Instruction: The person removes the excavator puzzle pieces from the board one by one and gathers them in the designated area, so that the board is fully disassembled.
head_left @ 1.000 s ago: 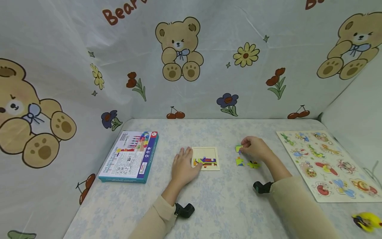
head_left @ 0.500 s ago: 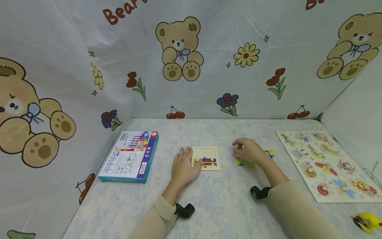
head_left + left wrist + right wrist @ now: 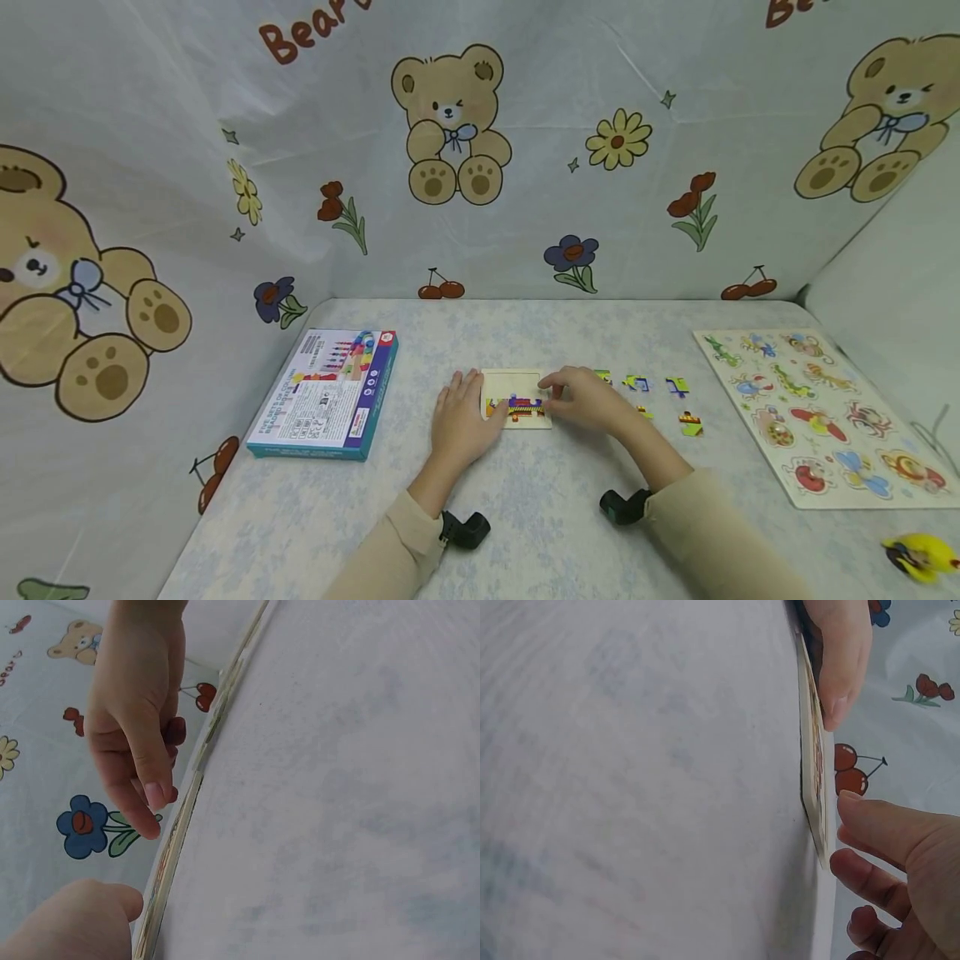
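Observation:
A small square wooden puzzle board (image 3: 513,379) lies on the table, its lower part filled with colourful jigsaw pieces (image 3: 525,406). Fingers extended, my left hand (image 3: 462,421) rests along the board's left side, with its thumb over the lower left corner. My right hand (image 3: 588,400) is at the board's right edge, fingers loosely bent. In the right wrist view its thumb (image 3: 877,825) and fingers stand apart, and no piece shows between them. Several loose jigsaw pieces (image 3: 677,386) lie right of that hand, some partly hidden behind it.
A flat box (image 3: 330,387) lies at the left of the table. At the right is a large board of insect pictures (image 3: 825,417). A yellow toy (image 3: 924,557) sits near the front right corner. A bear-print cloth (image 3: 525,233) hangs behind the table.
My right hand has moved left from the loose pieces to the board's right edge, uncovering several pieces behind it. My left hand stays in place on the board.

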`<action>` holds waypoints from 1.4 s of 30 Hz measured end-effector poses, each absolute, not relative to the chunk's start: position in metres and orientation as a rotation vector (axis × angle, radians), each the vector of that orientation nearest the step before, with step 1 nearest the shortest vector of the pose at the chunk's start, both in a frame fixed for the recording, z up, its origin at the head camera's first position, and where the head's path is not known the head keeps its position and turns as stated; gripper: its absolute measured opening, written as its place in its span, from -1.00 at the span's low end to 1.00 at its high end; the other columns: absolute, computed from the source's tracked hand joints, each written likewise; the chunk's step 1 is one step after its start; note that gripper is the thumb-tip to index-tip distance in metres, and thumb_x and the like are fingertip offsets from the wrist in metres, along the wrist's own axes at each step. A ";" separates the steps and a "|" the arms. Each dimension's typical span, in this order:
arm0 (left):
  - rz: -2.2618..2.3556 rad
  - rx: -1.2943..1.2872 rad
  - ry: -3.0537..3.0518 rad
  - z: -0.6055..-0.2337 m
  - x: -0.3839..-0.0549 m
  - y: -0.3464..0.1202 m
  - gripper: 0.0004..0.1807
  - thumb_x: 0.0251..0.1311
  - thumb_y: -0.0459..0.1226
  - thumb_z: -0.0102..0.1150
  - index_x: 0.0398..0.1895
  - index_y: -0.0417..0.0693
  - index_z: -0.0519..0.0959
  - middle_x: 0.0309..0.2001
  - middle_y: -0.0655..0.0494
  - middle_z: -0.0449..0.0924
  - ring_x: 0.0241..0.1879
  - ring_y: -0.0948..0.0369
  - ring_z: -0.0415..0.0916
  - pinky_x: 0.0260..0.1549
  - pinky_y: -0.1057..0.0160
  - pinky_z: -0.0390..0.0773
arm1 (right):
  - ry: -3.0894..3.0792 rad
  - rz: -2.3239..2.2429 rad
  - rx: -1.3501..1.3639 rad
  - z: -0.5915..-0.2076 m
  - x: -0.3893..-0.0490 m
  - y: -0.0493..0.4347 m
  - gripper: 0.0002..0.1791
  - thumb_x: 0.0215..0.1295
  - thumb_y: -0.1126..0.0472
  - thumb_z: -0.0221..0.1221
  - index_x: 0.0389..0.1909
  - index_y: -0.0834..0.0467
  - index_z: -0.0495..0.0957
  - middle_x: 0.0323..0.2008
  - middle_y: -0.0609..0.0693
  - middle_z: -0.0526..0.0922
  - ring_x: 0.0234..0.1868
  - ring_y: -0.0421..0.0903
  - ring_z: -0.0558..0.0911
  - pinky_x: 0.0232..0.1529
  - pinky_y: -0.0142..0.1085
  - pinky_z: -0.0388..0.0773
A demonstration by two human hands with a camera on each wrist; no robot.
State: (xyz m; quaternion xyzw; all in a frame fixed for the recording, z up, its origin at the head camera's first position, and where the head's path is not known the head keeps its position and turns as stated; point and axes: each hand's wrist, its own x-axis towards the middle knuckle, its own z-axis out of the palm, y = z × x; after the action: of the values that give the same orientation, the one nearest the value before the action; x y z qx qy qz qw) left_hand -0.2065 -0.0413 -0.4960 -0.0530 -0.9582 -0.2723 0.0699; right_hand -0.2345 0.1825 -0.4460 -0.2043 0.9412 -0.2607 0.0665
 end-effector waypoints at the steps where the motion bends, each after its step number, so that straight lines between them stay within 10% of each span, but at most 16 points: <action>1: -0.818 -0.161 -2.884 -0.496 -0.206 -0.041 -0.21 0.30 0.18 0.02 0.48 -0.04 0.28 0.49 0.01 0.27 0.56 -0.02 0.01 0.52 -0.10 0.01 | 2.838 -0.782 -0.623 -0.446 -0.234 0.181 -0.67 0.25 0.16 0.34 0.03 0.13 0.68 -0.32 -0.10 0.62 -0.29 -0.16 0.49 -0.22 -0.27 0.47; 34: -0.715 -0.174 -2.942 -0.496 -0.210 -0.041 -0.38 0.31 0.20 0.03 0.40 0.26 0.42 0.51 0.01 0.22 0.57 -0.05 -0.02 0.50 -0.17 0.02 | 2.799 -0.834 -0.514 -0.450 -0.232 0.168 -0.78 0.20 0.16 0.39 -0.17 0.09 0.64 -0.17 -0.05 0.61 -0.10 -0.12 0.53 0.04 -0.13 0.52; 42: -0.721 -0.184 -2.930 -0.497 -0.210 -0.040 -0.37 0.31 0.20 0.03 0.39 0.24 0.43 0.51 0.01 0.22 0.56 -0.06 -0.01 0.50 -0.17 0.03 | 2.709 -1.010 -0.519 -0.450 -0.231 0.170 -0.84 0.23 0.24 0.34 -0.25 0.09 0.54 -0.34 -0.08 0.59 -0.36 -0.16 0.48 -0.33 -0.31 0.46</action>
State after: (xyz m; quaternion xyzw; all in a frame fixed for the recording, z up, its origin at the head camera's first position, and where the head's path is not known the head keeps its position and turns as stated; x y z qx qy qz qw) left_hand -0.2104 -0.0397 -0.4972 -0.0608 -0.9675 -0.2380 0.0595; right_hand -0.2308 0.1702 -0.4498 -0.1757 0.9174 -0.3422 0.1018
